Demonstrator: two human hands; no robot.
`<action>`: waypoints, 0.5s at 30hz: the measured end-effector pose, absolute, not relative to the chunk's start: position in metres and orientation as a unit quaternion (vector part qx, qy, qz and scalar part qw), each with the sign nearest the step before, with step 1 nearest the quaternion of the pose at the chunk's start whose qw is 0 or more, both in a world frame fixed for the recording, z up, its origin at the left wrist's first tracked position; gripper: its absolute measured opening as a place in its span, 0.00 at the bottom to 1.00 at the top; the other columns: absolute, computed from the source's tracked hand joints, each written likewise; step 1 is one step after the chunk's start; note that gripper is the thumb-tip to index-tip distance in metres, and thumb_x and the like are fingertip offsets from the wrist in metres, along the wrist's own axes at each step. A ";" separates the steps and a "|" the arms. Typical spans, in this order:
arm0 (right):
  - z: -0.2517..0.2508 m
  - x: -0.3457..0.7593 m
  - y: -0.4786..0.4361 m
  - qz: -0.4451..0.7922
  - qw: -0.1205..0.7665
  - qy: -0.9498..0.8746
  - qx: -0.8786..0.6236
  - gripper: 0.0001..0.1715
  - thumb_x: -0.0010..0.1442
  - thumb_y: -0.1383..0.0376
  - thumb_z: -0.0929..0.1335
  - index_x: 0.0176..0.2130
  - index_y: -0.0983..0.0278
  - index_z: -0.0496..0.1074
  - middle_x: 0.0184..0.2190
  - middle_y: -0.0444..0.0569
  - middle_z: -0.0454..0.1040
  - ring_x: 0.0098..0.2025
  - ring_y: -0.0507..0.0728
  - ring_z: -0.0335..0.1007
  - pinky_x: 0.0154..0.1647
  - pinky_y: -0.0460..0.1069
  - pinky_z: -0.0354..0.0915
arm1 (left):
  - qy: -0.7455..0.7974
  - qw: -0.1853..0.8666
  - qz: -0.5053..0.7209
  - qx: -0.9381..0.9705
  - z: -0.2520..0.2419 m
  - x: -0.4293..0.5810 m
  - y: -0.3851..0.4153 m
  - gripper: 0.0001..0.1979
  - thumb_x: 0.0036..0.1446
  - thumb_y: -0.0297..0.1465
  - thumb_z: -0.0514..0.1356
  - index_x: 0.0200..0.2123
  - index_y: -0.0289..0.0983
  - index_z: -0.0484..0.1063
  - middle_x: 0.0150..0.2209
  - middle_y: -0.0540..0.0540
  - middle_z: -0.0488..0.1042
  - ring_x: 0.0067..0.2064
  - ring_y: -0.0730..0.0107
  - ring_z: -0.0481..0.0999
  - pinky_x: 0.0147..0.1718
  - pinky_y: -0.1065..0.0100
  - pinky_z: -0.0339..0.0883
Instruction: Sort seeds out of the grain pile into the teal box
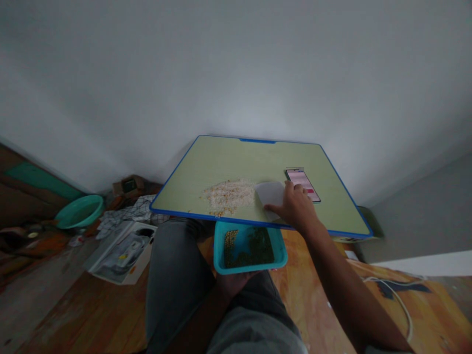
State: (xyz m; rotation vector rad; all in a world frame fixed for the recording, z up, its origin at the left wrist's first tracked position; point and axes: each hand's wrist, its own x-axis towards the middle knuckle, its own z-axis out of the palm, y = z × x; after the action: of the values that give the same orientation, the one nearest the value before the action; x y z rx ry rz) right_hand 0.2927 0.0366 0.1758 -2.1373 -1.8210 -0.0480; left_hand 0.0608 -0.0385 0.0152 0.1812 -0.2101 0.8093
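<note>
My right hand [297,204] is closed on a thin white card [272,195], which stands tilted on the table top beside a spread pile of pale grains [234,195] mixed with some yellow kernels. Just under the table's front edge, my left hand [236,281] holds a turquoise plastic tray [250,269] from below; most of its fingers are hidden. Inside the tray lie small dark green grains [261,246] and, at its left, yellowish kernels [230,241]. The card's edge is close to the right side of the pile.
The pale green table [221,152] has a blue rim. A phone [304,184] with its screen lit lies behind my right hand. On the floor at left are a white box [125,250] of cables and a green basin [80,211]. A white cable [400,300] runs at right.
</note>
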 end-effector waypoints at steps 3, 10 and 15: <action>0.169 0.298 0.039 -0.022 0.216 -0.639 -0.738 0.56 0.52 0.46 0.81 0.65 0.72 0.63 0.55 0.76 0.72 0.57 0.81 0.73 0.51 0.70 0.74 | -0.116 0.908 0.393 0.087 0.016 0.061 -0.038 0.47 0.45 0.60 0.21 0.61 0.44 0.47 0.64 0.41 0.56 0.64 0.41 0.49 0.60 0.36 0.34; 0.163 0.303 0.041 0.022 0.307 -0.627 -0.715 0.50 0.47 0.59 0.84 0.61 0.70 0.67 0.53 0.69 0.73 0.54 0.76 0.76 0.57 0.69 0.73 | -0.115 0.911 0.385 0.094 0.019 0.060 -0.037 0.47 0.45 0.60 0.22 0.61 0.43 0.48 0.64 0.41 0.57 0.64 0.43 0.49 0.60 0.37 0.36; 0.162 0.301 0.042 0.047 0.347 -0.614 -0.707 0.41 0.49 0.59 0.81 0.58 0.67 0.69 0.52 0.67 0.75 0.51 0.74 0.78 0.54 0.67 0.74 | -0.076 0.914 0.387 0.092 0.016 0.058 -0.036 0.47 0.45 0.60 0.22 0.62 0.44 0.45 0.64 0.41 0.54 0.64 0.39 0.48 0.60 0.35 0.35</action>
State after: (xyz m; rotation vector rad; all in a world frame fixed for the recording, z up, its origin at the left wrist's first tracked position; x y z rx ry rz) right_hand 0.3010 0.0421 0.1621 -1.8353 -1.5933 0.1216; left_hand 0.0579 -0.0361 0.0161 0.1899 -0.1564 0.7974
